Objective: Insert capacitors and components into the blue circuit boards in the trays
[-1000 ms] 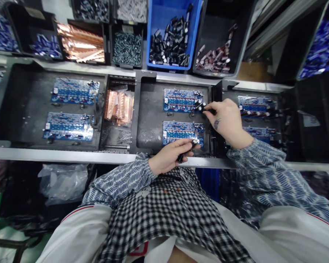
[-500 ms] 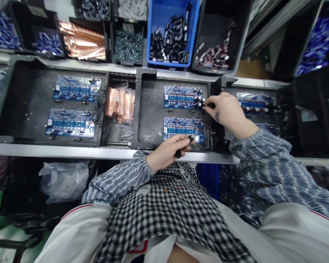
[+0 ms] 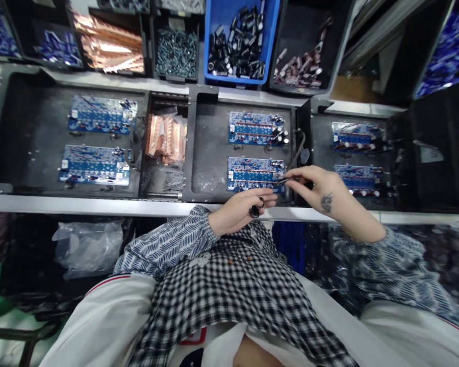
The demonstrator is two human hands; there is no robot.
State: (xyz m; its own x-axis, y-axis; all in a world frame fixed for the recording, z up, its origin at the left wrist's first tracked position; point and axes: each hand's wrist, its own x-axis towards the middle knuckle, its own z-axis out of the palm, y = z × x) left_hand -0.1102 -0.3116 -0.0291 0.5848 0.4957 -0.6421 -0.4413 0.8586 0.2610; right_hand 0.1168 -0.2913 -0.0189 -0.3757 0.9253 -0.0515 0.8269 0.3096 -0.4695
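The left hand [image 3: 240, 210] rests at the near edge of the middle tray [image 3: 210, 153], its fingers curled together around a few small black capacitors [image 3: 254, 210], which show dark between thumb and palm. The right hand [image 3: 314, 187] reaches in from the right, thumb and forefinger pinched on one capacitor [image 3: 284, 180] held just above the near right corner of the near circuit board [image 3: 255, 175]; whether its leads already touch the board cannot be told. This blue board lies flat in the tray, with a second, far circuit board [image 3: 257, 128] beyond it that carries several upright capacitors at its right end. Judging by their size, the capacitors are light, stiff little cylinders with smooth sleeves that could slip, and thin wire leads that would bend easily, so the body, taken at its sides between two fingertips, looks like the place to hold one, leaving the leads free. The board itself appears rigid yet delicate, best pressed only lightly. Farther off, a blue bin [image 3: 214, 30] holds loose black capacitors, a dark bin [image 3: 286, 30] to its right holds reddish ones, and copper strips [image 3: 166, 140] lie in the narrow compartment left of the tray.
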